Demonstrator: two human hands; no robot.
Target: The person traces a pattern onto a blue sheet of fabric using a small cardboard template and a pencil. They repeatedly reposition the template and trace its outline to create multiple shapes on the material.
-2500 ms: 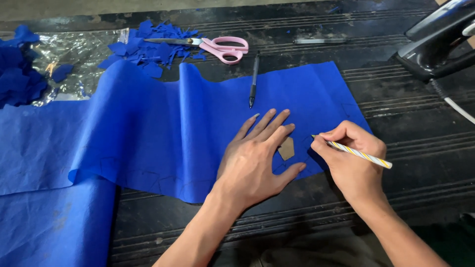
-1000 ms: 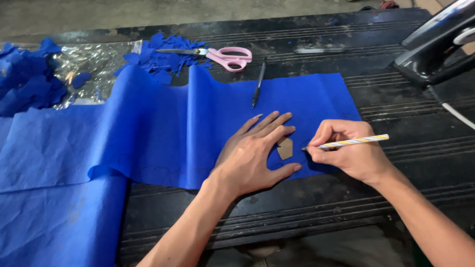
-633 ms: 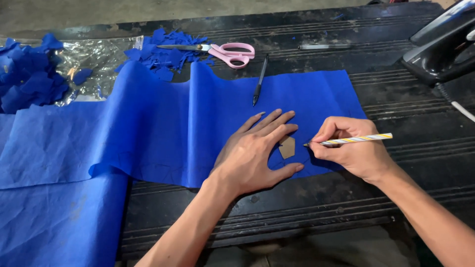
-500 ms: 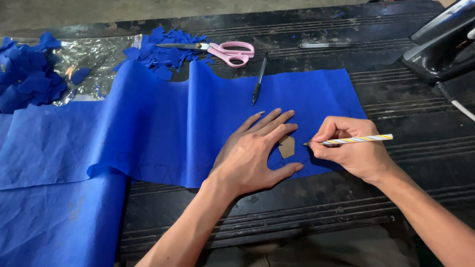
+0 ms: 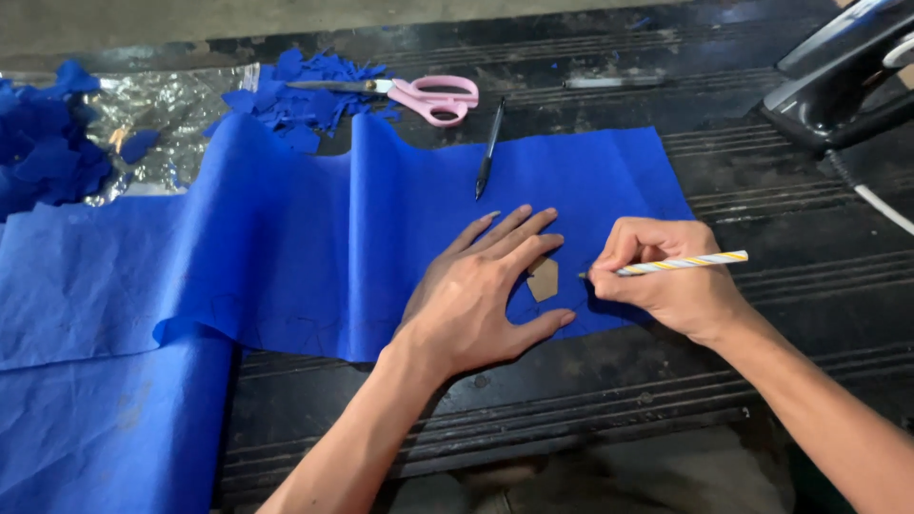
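Tracing around a small brown cardboard template (image 5: 543,279), we keep it flat on the blue cloth (image 5: 381,228), near the cloth's lower right corner and close to the front edge of the table (image 5: 571,419). The template lies just right of our left hand (image 5: 481,300), which is spread open, palm down, with the forefinger above it and the thumb below it, so the piece sits in the fork between them. Our right hand (image 5: 666,281) is closed around a striped pencil (image 5: 681,264), whose long axis runs nearly level, left to right, with the tip pointing left at the template's right edge; whether the tip touches the cloth we cannot tell. The right hand is thus the nearer one to that free edge, and the left hand pins the opposite side. Farther out, a black pen (image 5: 487,148) lies on the cloth's upper edge, pink-handled scissors (image 5: 419,95) rest beside blue scraps (image 5: 305,95), and a dark iron (image 5: 847,71) stands at the upper right.
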